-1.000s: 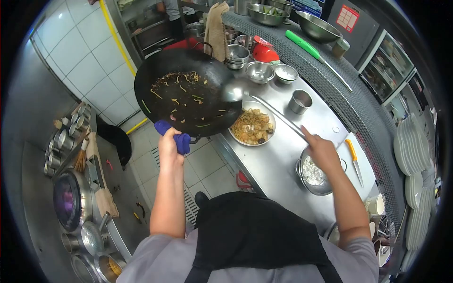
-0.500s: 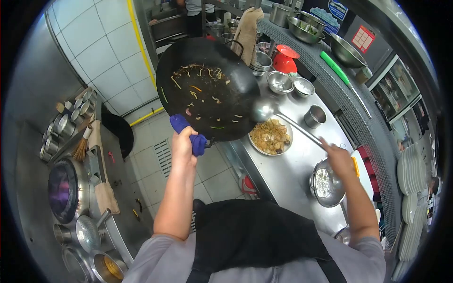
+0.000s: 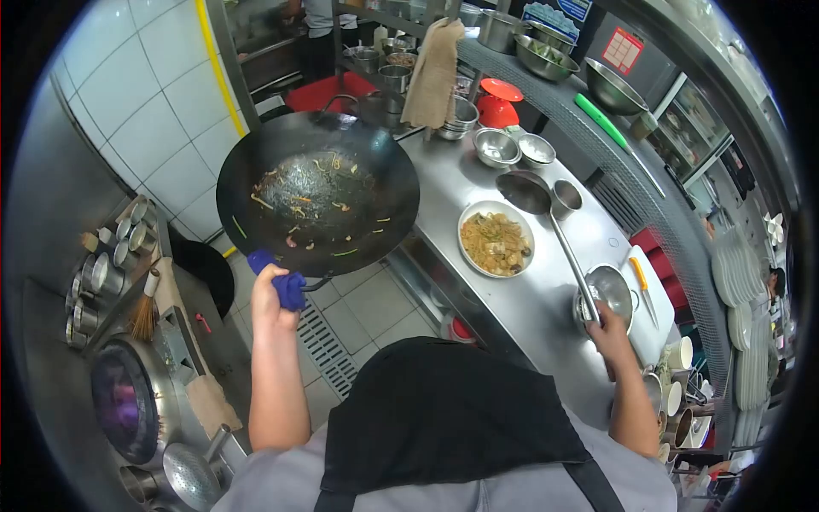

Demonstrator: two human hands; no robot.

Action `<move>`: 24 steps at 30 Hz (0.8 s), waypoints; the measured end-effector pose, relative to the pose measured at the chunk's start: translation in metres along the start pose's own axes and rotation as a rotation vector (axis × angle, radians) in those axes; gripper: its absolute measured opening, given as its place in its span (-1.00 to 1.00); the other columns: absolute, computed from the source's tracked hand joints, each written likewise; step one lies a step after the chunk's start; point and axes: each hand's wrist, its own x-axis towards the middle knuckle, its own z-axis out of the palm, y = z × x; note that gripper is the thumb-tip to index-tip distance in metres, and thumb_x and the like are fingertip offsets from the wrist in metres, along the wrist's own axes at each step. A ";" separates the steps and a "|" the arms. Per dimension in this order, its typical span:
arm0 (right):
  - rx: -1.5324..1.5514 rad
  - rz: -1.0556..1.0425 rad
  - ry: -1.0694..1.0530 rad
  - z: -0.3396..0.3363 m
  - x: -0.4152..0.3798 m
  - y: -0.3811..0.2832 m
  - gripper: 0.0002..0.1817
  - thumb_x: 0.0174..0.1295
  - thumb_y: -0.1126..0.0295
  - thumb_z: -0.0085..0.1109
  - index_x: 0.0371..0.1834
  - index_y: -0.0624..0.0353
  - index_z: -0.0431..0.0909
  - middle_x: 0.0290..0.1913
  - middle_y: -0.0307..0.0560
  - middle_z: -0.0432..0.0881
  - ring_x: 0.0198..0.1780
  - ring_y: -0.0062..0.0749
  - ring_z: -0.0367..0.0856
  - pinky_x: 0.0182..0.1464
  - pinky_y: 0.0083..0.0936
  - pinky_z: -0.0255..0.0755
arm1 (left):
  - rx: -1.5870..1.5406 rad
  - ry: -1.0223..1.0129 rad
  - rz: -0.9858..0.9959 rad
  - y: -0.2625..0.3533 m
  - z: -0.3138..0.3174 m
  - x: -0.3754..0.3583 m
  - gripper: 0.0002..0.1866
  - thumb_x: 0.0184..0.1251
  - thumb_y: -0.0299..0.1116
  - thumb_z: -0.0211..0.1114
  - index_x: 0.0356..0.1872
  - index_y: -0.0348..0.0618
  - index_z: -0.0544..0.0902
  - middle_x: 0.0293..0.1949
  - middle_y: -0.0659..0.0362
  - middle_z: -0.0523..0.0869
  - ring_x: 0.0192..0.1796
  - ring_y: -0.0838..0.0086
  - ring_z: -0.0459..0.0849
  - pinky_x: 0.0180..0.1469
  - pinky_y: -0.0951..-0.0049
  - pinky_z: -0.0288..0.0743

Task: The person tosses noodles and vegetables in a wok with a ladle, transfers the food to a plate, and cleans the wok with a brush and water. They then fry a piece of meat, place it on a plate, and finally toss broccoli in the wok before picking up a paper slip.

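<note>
My left hand (image 3: 271,294) is closed on the wok's handle through a blue cloth (image 3: 288,288). The black wok (image 3: 384,183) hangs over the floor at the left of the counter, with noodle scraps and bits of vegetable stuck inside. In my right hand (image 3: 610,331) is the handle of a long metal ladle (image 3: 527,193), its bowl over the counter near a small steel cup (image 3: 566,197). Between wok and ladle, a white plate (image 3: 468,255) holds noodles (image 3: 495,243) with chunks on top. Beneath my right hand lies a steel bowl (image 3: 612,286), partly covered by it.
A white board (image 3: 657,328) with a yellow-handled knife (image 3: 641,277) lies at the right. Small steel bowls (image 3: 496,148) and a red scale (image 3: 499,102) stand farther back. The stove burner (image 3: 128,401) is at lower left. Another person (image 3: 328,17) stands in the background.
The wok and my left hand have moved left, away from the plate. The ladle has swung away from the wok and plate towards the small cup, and my right hand is lower.
</note>
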 end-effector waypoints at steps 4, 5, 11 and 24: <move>0.645 0.289 -0.263 0.046 -0.011 -0.056 -0.69 0.13 0.52 0.02 -0.02 0.17 0.41 -0.66 -0.24 0.33 -0.82 -0.55 0.24 -0.77 -0.55 0.15 | -0.025 0.096 -0.055 0.026 -0.038 -0.006 -0.81 -0.05 -0.40 0.18 -0.35 -0.12 0.46 -0.50 0.20 0.59 -0.55 0.44 0.59 -0.55 0.50 0.45; 0.647 0.268 -0.283 0.055 -0.010 -0.065 -0.69 0.13 0.52 0.02 -0.02 0.17 0.41 -0.66 -0.24 0.33 -0.82 -0.55 0.24 -0.77 -0.55 0.15 | -0.045 0.135 -0.080 0.033 -0.048 -0.008 -0.82 -0.05 -0.39 0.18 -0.37 -0.11 0.45 -0.51 0.20 0.58 -0.55 0.43 0.59 -0.55 0.49 0.45; 1.125 0.364 -0.664 0.119 0.011 -0.123 -0.76 0.17 0.40 0.11 -0.09 0.05 0.36 -0.72 -0.28 0.26 -0.87 -0.53 0.16 -0.82 -0.54 0.06 | -0.103 0.200 0.025 0.060 -0.119 -0.016 -0.81 -0.08 -0.37 0.20 -0.38 -0.08 0.46 -0.56 0.21 0.56 -0.59 0.41 0.55 -0.58 0.43 0.37; 0.456 0.395 -1.275 0.304 0.177 -0.251 -0.85 0.14 0.44 0.21 -0.44 0.08 0.40 -0.65 -0.30 0.40 -0.71 -0.61 0.35 -0.71 -0.66 0.20 | -0.531 0.600 0.454 0.127 -0.202 -0.052 -0.86 -0.06 -0.40 0.19 -0.48 -0.11 0.42 -0.62 0.23 0.53 -0.66 0.46 0.55 -0.68 0.54 0.44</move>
